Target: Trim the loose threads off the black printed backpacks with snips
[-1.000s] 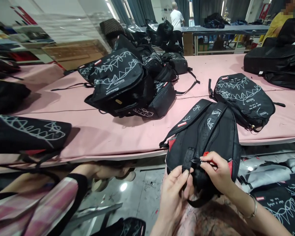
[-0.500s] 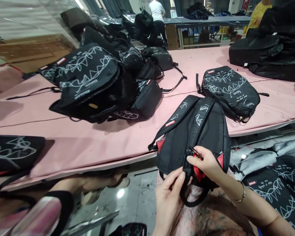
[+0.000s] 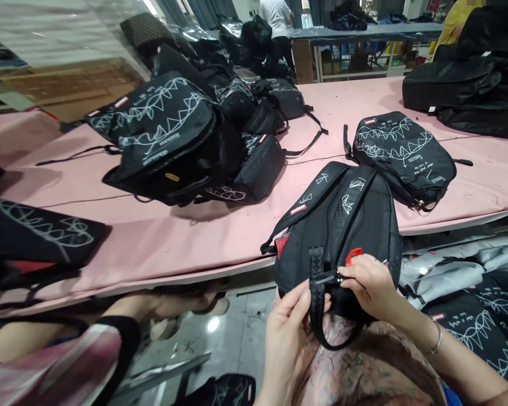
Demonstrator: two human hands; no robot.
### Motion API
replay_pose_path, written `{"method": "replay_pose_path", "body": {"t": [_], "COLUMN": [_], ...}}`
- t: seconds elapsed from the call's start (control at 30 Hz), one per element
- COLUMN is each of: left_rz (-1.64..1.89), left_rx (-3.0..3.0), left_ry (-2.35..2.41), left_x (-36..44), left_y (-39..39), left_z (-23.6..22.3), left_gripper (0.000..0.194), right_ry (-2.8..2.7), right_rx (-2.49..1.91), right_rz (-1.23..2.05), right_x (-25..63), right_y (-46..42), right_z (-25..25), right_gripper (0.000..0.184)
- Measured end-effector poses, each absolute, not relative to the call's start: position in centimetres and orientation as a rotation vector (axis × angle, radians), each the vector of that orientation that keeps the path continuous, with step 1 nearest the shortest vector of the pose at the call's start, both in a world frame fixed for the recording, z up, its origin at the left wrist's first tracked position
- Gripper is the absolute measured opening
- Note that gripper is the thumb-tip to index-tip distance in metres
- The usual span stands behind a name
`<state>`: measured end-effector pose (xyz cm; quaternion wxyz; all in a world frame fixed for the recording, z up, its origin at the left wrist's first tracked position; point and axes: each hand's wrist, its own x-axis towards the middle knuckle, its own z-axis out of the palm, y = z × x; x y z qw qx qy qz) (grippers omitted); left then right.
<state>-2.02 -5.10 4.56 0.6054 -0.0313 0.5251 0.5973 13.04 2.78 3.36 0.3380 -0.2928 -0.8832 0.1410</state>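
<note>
A black backpack point(image 3: 364, 220) lies with its shoulder straps facing up, half over the table edge and against my lap. My left hand point(image 3: 288, 321) is closed on a black webbing strap point(image 3: 317, 307) at the backpack's near end, pinching it between thumb and fingers. Gripped in my right hand point(image 3: 370, 287) is a pair of thread snips point(image 3: 354, 255) with a red handle. Their dark blades point left and lie across the strap, right by my left fingertips. Whether the blades touch the webbing I cannot tell.
On the pink table point(image 3: 220, 242), a printed backpack point(image 3: 406, 149) lies just beyond. A heap of backpacks point(image 3: 165, 135) is at left, more black bags point(image 3: 444, 84) at right. Another person's arm and sleeve point(image 3: 63, 366) are at lower left. Printed bags point(image 3: 478, 316) lie below the table, right.
My right hand has turned and shifted slightly right, bringing the snips' blades level across the strap. The strap's end now stands up above my left fingers. The view has swung a little left.
</note>
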Motion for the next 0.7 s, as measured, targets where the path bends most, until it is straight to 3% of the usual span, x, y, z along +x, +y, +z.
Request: {"method": "replay_pose_path", "body": {"t": [0.7], "left_rz": [1.384], "left_rx": [-0.036], "left_ry": [1.216], "left_x": [-1.32], "left_y": [-4.97], "left_z": [4.77], "left_gripper": [0.048], "right_ry": [-2.257], "right_rx": [-0.735], "right_rz": [0.464], "right_x": [12.57], "right_y": [2.8], "right_z": [3.49], "right_gripper": [0.013]}}
